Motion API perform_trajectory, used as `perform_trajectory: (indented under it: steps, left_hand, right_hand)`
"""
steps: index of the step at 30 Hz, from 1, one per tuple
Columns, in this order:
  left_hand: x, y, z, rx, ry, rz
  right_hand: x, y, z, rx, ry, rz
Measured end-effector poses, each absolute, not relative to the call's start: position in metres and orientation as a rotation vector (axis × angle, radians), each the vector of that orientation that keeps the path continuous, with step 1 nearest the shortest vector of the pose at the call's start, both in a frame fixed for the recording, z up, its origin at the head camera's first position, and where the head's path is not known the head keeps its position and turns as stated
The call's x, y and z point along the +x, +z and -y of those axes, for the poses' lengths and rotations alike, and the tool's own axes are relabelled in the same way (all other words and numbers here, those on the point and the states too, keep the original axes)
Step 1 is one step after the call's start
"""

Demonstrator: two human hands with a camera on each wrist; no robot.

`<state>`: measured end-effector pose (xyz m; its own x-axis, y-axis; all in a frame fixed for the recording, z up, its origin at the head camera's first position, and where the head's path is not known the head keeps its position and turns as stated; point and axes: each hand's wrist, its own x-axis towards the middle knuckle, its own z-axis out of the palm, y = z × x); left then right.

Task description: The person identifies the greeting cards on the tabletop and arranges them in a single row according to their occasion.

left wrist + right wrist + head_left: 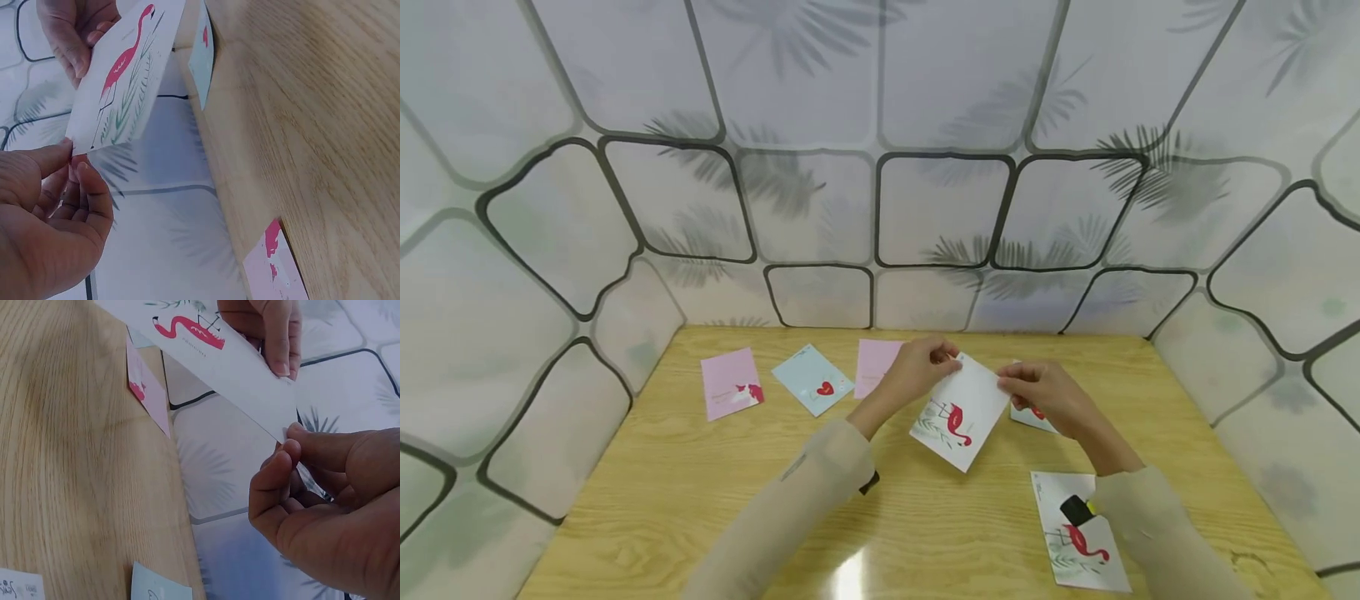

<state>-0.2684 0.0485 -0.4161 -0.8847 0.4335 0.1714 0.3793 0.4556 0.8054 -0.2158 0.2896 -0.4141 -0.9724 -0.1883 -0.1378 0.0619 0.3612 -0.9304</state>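
Observation:
A white flamingo card (964,408) is held up over the table, its far edge spanning both hands. My left hand (917,371) pinches one far corner between thumb and fingers; the left wrist view shows the thumb (53,159) on the printed face. My right hand (1051,396) pinches the other far corner, with thumb and index finger meeting at the edge in the right wrist view. The card tilts, its red flamingo and green leaves facing up. Partly hidden behind my right hand lies a pale blue card (1028,419) with a red mark.
Along the back of the wooden table (700,517) lie a pink unicorn card (730,385), a light blue heart card (811,379) and another pink card (874,367), partly covered by my left hand. A second flamingo card (1067,558) lies front right under my right forearm. Patterned fabric walls surround the table.

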Motion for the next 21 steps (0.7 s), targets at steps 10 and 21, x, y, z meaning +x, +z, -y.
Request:
perform_trajectory:
  steps: [10, 21]
  left_hand:
    - [-0.251, -0.411, -0.039, 0.728, 1.521, -2.532]
    - [-0.238, -0.417, -0.032, 0.666, 1.570, -2.366]
  right_hand:
    - [-0.203, -0.409, -0.291, -0.147, -1.674, -2.294]
    - [-0.194, -0.412, -0.294, -0.086, -1.682, -2.272]
